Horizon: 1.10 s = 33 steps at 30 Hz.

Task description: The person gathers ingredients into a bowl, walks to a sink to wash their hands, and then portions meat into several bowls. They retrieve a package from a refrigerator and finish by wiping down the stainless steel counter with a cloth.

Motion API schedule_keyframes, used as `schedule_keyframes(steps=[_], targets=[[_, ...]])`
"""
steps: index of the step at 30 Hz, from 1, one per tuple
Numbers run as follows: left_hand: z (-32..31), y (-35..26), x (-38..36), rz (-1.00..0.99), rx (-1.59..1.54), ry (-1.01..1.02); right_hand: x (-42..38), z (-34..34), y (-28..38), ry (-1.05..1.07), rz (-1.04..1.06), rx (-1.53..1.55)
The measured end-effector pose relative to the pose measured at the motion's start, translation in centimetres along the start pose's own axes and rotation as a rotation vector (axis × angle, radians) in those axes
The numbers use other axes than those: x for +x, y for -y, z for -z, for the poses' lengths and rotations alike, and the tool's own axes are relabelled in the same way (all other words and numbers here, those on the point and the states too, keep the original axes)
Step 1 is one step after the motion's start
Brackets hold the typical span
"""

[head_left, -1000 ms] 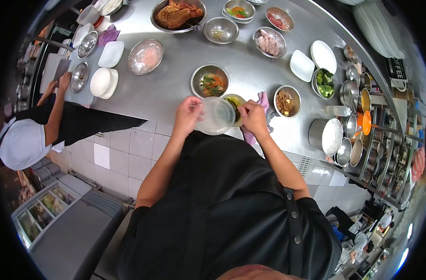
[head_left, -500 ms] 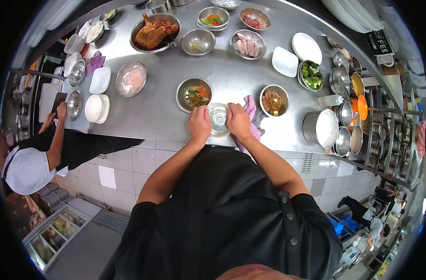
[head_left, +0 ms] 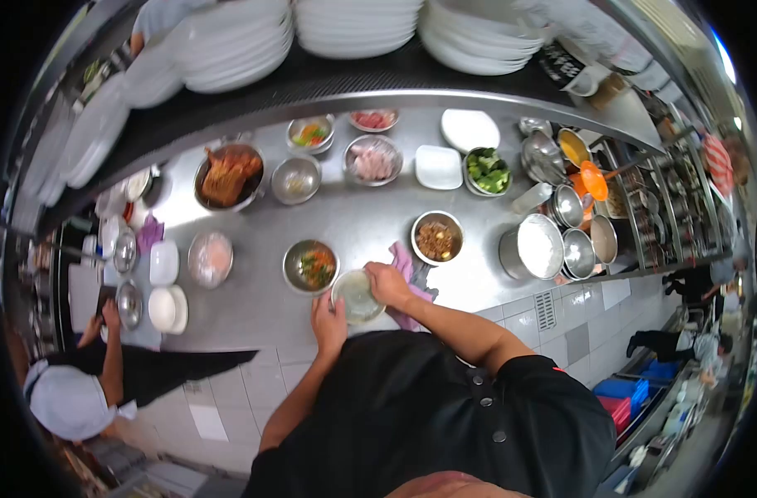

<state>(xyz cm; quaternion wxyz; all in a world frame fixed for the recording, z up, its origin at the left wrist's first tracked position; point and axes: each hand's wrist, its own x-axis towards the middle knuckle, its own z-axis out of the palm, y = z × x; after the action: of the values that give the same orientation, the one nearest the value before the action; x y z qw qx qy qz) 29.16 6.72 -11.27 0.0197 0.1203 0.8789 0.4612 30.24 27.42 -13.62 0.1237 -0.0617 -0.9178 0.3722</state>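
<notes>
At the counter's near edge I hold a clear glass bowl between both hands. My left hand grips its lower left rim, and my right hand is closed on the upper right side. Whatever the glass holds, if anything, is too blurred to make out. Just left of it stands a steel bowl of chopped herbs and orange bits. A crumpled purple cloth lies behind my right hand, near a steel bowl of brown chunks.
Farther back sit a bowl of roasted poultry, raw pale meat and green vegetables. Pots and a large white-filled pot crowd the right. Stacked plates fill the shelf above. A co-worker works at the left.
The view has tipped up, bringing the shelf of plates into sight. The glass bowl has shifted slightly left, with my left hand lower on it and my right hand higher.
</notes>
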Motion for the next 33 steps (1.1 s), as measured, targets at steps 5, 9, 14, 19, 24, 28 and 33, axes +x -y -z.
schedule_keyframes(steps=[5, 9, 14, 19, 24, 28, 33], targets=[[2.3, -4.1, 1.1, 0.498, -0.792, 0.341, 0.5, 6.9, 4.2, -0.019, -0.101, 0.075], [5.5, -10.2, 4.6, 0.492, -1.022, 0.356, 1.2, 18.3, 9.7, 0.105, 0.131, 0.321], [7.2, -18.0, 8.5, 0.218, -0.959, 0.585, 1.4, 27.4, 11.7, 0.169, 0.258, 0.144], [7.4, -17.6, 8.6, 0.232, -0.829, 0.625, -0.4, 25.2, 10.8, 0.182, 0.19, 0.118], [4.1, -6.2, 3.3, 0.495, -0.791, 0.539, -2.1, 14.1, 4.7, 0.347, -0.085, 0.413], [0.9, 0.8, -1.4, 0.421, -0.435, 0.286, -2.3, 5.6, 1.4, 0.369, 0.095, 0.18], [0.9, 2.0, -3.6, -0.217, 0.374, 0.095, -2.1, 2.5, 2.8, 0.39, 0.149, 0.095]])
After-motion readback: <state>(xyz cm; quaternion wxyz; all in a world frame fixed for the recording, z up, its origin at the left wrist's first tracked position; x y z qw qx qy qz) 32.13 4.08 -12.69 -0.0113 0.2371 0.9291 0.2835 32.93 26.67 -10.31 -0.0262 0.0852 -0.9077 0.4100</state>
